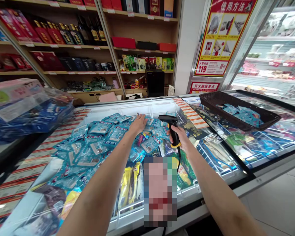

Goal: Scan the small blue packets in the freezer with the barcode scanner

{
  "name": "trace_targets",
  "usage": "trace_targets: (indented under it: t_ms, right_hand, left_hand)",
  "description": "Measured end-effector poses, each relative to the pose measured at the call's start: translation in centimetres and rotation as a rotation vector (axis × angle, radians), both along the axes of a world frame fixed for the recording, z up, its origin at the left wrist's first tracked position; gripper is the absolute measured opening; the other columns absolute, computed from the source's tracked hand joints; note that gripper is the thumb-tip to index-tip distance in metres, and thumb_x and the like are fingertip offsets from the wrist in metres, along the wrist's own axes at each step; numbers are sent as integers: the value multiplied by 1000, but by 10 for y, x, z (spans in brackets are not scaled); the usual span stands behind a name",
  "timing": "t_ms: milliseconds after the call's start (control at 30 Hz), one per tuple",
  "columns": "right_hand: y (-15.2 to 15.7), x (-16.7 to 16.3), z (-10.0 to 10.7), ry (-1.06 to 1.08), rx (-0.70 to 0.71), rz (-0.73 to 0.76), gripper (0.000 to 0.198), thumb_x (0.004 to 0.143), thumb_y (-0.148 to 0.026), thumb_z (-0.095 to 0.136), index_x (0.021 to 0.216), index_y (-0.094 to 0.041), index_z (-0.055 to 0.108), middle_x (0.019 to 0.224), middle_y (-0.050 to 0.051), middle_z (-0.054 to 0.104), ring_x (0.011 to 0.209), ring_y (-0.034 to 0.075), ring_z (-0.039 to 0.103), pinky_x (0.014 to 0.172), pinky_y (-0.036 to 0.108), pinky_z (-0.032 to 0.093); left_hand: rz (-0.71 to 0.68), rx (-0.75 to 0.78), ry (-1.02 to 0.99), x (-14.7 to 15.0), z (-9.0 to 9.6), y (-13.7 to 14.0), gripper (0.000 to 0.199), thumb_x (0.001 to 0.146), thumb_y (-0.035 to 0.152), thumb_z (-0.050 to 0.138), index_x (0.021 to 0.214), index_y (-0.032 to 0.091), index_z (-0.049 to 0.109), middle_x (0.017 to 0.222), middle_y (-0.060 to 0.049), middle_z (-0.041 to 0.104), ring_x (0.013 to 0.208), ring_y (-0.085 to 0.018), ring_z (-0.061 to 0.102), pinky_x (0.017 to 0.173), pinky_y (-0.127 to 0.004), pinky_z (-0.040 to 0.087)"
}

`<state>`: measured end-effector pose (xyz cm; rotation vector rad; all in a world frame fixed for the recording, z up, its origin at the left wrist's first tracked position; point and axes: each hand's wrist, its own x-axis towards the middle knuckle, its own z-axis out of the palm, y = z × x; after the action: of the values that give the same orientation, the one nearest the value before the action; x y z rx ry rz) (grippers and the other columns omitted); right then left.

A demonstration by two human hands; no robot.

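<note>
A black and yellow barcode scanner (174, 131) is in my right hand (181, 137), my fingers wrapped round its handle. Its head points left, towards the pile, and a black cable hangs from the grip. My left hand (139, 124) reaches forward onto a wide heap of small blue packets (98, 149), fingers stretched out over the far part. Many of the packets show white barcode labels. More blue packets (245, 114) lie in a dark brown woven basket (267, 118) to the right. Whether my left fingertips touch one particular packet is hard to tell.
Beneath is a glass-topped chest freezer (226, 185) with wire baskets of frozen goods. Bagged blue packs and a pink box (14, 93) stand at the left. Shelves of bottles and boxes (142, 16) line the back. A blurred patch (159, 191) covers the near middle.
</note>
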<state>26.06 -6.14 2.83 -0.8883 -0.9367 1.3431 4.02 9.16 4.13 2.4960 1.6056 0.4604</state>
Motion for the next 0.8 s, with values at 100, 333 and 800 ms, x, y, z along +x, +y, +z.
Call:
trace_targets:
  t_ms: [100, 333, 800]
  right_hand:
    - [3, 1, -2, 7, 1, 2, 38, 75, -53, 69, 84, -19, 56, 70, 2, 66, 41, 11, 52, 34, 24, 40]
    - [1, 2, 1, -20, -17, 27, 40, 74, -55, 69, 84, -18, 57, 73, 3, 68, 43, 10, 53, 36, 24, 42]
    - [-4, 0, 3, -12, 16, 10, 40, 74, -55, 69, 86, -18, 57, 68, 2, 66, 41, 10, 51, 36, 24, 41]
  left_hand:
    - [-43, -42, 55, -2, 1, 13, 63, 91, 41, 44, 147, 13, 37, 156, -18, 30, 144, -30, 30, 112, -44, 30]
    - [-57, -144, 181, -2, 18, 18, 69, 78, 52, 56, 140, 22, 50, 144, -16, 50, 132, -37, 45, 105, -47, 37]
    - [-25, 61, -223, -18, 25, -23, 48, 82, 56, 53, 112, 18, 55, 103, -12, 63, 92, -27, 60, 80, -37, 47]
